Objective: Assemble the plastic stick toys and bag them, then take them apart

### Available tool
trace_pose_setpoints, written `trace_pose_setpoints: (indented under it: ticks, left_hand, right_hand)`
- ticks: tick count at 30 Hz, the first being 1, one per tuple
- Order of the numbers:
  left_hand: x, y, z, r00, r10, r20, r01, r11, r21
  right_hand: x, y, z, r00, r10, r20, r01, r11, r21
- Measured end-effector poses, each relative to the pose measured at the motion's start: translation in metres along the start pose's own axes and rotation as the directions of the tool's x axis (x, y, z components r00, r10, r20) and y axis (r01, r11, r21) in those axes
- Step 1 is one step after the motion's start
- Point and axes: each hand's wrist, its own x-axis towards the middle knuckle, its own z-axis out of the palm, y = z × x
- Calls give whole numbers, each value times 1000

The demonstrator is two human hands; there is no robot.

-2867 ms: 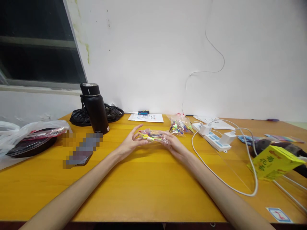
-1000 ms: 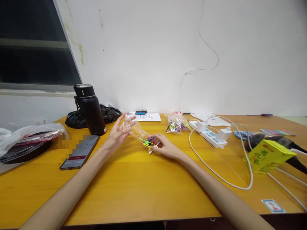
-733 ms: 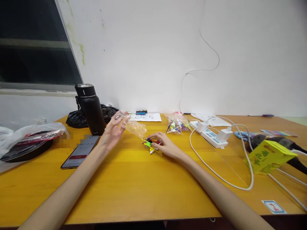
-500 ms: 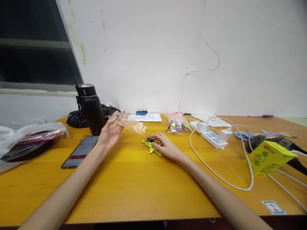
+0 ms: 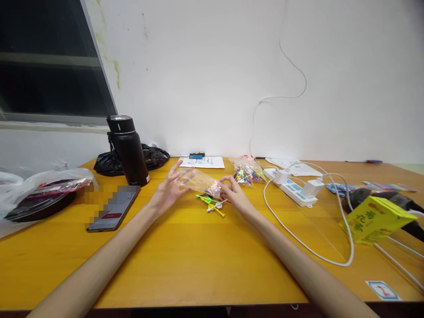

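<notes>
A clear plastic bag (image 5: 200, 180) stretches between my two hands above the table. My right hand (image 5: 236, 195) pinches the bag's right end between thumb and fingers. At its other end, my left hand (image 5: 168, 187) has its fingers spread; the bag reaches to the fingertips, and I cannot tell how firmly they touch it. Just below the bag lies a small pile of thin plastic pieces (image 5: 212, 206) in yellow, green, white and dark colours. Part of that pile is hidden behind the bag and the right fingers.
Behind are a filled bag of colourful pieces (image 5: 247, 171), a printed sheet (image 5: 207, 162) and a screwdriver (image 5: 197, 155). To the left stand a black bottle (image 5: 128, 152) and a phone (image 5: 115, 207). A power strip (image 5: 294, 192), looping white cable (image 5: 285, 227) and yellow box (image 5: 374, 219) occupy the right.
My right hand has lifted off the coloured pieces and taken the bag's right end. My left hand has moved right and its fingers have spread. The pieces stay on the table.
</notes>
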Motion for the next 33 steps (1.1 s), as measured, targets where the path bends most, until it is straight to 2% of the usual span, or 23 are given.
trace_pose_setpoints:
  ticks: [5,9,13,19,26,33]
  left_hand:
    - [1,-7,2,999,24,-25,-18,976,217]
    - [0,-10,3,1000,29,-7,-26,954,297]
    - [-1,-13,3,999,49,21,-54,935,351]
    - [1,-16,2,996,64,60,-80,940,332]
    - [0,-14,2,997,73,38,-81,950,303]
    - [0,-13,3,997,68,45,-78,951,301]
  right_hand:
    - [1,-2,-8,998,-44,-52,43,999,-34]
    - [6,2,-16,980,-173,-104,153,973,-172]
    - [10,6,-21,957,-270,-108,234,936,-265]
    - [7,2,-21,952,-303,-46,266,892,-364]
    - [5,-3,-24,955,-278,-102,226,906,-358]
    - [1,-5,-20,938,-341,-55,278,840,-466]
